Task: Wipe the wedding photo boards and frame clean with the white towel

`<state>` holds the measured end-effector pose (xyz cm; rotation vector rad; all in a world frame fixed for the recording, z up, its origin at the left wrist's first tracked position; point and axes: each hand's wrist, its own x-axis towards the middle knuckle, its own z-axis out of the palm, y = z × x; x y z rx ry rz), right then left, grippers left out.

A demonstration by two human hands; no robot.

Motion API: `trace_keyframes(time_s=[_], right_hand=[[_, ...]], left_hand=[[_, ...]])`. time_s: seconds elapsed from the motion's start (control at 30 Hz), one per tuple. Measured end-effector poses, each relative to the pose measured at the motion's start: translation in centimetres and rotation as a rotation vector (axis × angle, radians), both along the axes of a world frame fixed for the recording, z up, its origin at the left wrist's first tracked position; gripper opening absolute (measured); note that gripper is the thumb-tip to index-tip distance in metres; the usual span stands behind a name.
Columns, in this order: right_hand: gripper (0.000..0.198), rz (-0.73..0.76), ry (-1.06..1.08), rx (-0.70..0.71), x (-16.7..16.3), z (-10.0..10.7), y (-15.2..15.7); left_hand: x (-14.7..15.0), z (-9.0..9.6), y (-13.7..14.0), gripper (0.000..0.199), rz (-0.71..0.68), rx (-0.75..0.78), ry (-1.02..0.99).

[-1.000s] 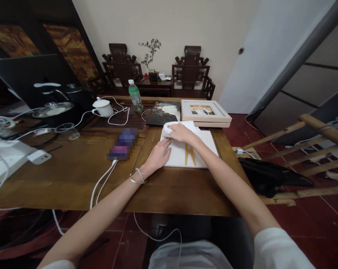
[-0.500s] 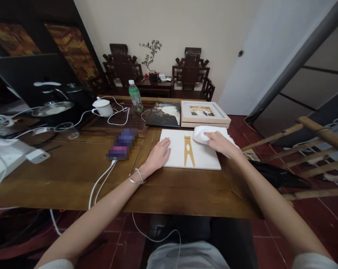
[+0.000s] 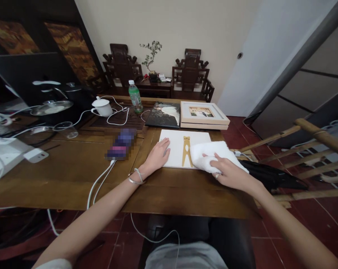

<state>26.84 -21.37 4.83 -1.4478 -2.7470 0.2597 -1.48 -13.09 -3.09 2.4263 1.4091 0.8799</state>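
On the wooden table lies a white board with a tan, cat-headed, long-legged figure on its face. My left hand rests flat with fingers stretched along the board's left edge. A white cloth, fluffy like a towel, covers the board's right part and hangs past its right edge. Bunched under the fingers of my right hand, the cloth presses down near the board's front right corner, which it hides.
Behind the board are a dark photo panel and a pale framed picture. A green-labelled bottle, a lidded white cup, a clear plastic cup and a phone with a cable stand or lie leftward. A wooden chair is at the right.
My right hand has drawn the cloth from the board's back right toward its front right corner. The cloth now looks more spread out. My left hand has stayed in place.
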Motion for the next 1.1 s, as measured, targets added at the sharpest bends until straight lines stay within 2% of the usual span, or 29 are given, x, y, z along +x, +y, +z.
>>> trace_keyframes(time_s=[0.1,0.27,0.4,0.53,0.87,0.97,1.1], right_hand=[[0.018,0.016,0.042,0.059,-0.5,-0.8,3.1],[0.035,0.017,0.053,0.113,-1.4,-1.8,8.7],[0.033,-0.013,0.027,0.166,-1.3,-2.6,10.9],[0.035,-0.002,0.035,0.176,-1.2,-2.7,9.2],[0.026,0.135,0.087,0.029,-0.2,-1.4,-0.8],[0.026,0.114,0.076,0.029,-0.1,-1.2,-1.5],[0.029,0.047,0.054,0.057,-0.7,-1.1,1.1]], left_hand=[[-0.1,-0.1,0.1,0.04,-0.003,0.003,-0.004],[-0.2,-0.1,0.1,0.04,-0.017,0.004,-0.004],[-0.3,-0.1,0.2,0.04,-0.025,0.006,0.008],[-0.3,-0.1,0.1,0.041,-0.016,-0.001,0.015],[-0.1,-0.1,0.1,0.04,-0.006,0.013,0.022],[-0.1,-0.1,0.1,0.041,-0.007,0.013,0.025],[-0.2,-0.1,0.1,0.04,-0.008,0.013,0.022]])
